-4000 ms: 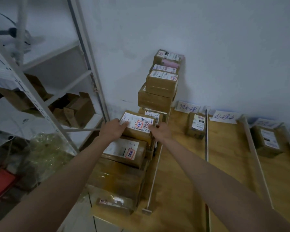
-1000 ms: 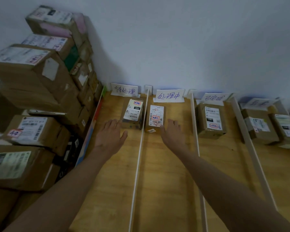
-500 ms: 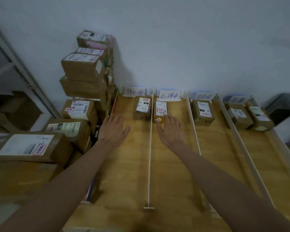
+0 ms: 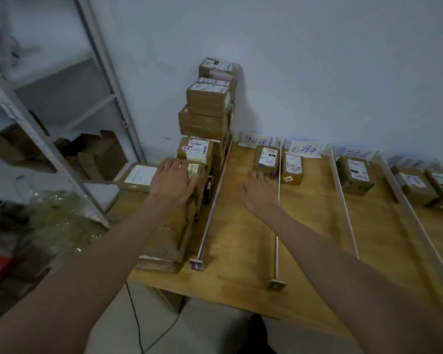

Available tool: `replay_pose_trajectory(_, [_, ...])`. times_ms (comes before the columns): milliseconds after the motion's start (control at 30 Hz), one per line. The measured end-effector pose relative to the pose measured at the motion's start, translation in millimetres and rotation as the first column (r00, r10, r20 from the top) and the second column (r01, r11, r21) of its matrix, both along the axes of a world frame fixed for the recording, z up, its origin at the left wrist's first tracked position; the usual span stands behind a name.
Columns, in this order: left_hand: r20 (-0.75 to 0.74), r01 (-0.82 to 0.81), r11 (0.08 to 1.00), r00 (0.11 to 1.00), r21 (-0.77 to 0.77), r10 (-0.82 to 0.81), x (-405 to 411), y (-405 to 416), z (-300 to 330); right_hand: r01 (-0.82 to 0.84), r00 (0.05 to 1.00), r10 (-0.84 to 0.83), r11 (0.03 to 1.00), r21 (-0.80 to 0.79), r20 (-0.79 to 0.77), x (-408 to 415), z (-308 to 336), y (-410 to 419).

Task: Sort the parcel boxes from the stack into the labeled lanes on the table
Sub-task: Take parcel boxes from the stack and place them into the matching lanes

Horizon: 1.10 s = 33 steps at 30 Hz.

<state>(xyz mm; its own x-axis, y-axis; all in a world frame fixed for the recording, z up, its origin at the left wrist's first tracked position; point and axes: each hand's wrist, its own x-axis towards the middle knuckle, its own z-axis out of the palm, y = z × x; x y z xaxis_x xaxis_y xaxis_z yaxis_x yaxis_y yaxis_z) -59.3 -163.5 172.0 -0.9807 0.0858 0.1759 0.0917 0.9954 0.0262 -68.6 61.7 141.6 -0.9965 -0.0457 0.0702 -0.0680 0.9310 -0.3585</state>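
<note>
At the far left stood a metal shelf rack (image 4: 62, 139) with loose cardboard on its lower levels. Just right of it, the stack (image 4: 207, 116) of parcel boxes rose against the wall at the left end of the counter (image 4: 241, 264), with lower boxes stepping toward the viewer. The left hand (image 4: 174, 181) lay palm-down on a parcel (image 4: 197, 172) in the front part of that stack, its fingers spread over the top and only slightly bent, not visibly closed around it. The right hand (image 4: 257, 191) hovered over the first lane, fingers straight and relaxed, carrying nothing, just short of the box (image 4: 266, 160) already standing at that lane's far end.

Further right, thin rails (image 4: 278, 213) divided the counter into lanes, each headed by a handwritten sign (image 4: 255, 142). The second lane held one box (image 4: 293, 167), the third another (image 4: 356, 175), and two more (image 4: 414, 183) stood in the lane at the right edge.

The step in hand looked like fetching the next parcel. To do it well, the right hand would likely need to cross the leftmost rail and take the parcel's opposite side, so it lifts level between both palms. Lifting straight up before swinging right seemed wise, since the neighbouring boxes sat tight against it and the tall column behind could be nudged. Its label should be read before a lane is chosen.
</note>
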Motion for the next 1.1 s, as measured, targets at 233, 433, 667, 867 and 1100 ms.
replay_pose_trajectory(233, [0.028,-0.178,0.983,0.984,0.038,0.177,14,-90,-5,-0.074,0.993,0.085,0.988,-0.138,0.081,-2,5,-83])
replay_pose_trajectory(433, [0.134,-0.302,0.949,0.948,0.089,0.289,6,-134,-12,-0.039,0.972,0.113,0.942,-0.333,0.206,-18,-3,-135])
replay_pose_trajectory(667, [0.321,-0.458,0.840,0.874,0.290,0.365,-15,-146,-27,0.098,0.924,0.110,0.859,-0.502,0.367,-39,-9,-159])
replay_pose_trajectory(867, [0.285,-0.434,0.810,0.896,0.395,0.341,-19,-142,-36,0.131,0.913,0.123,0.815,-0.564,0.389,-44,-7,-161])
replay_pose_trajectory(1100, [0.205,-0.388,0.787,0.922,0.480,0.330,-22,-134,-8,0.162,0.910,0.123,0.771,-0.615,0.395,-48,15,-154])
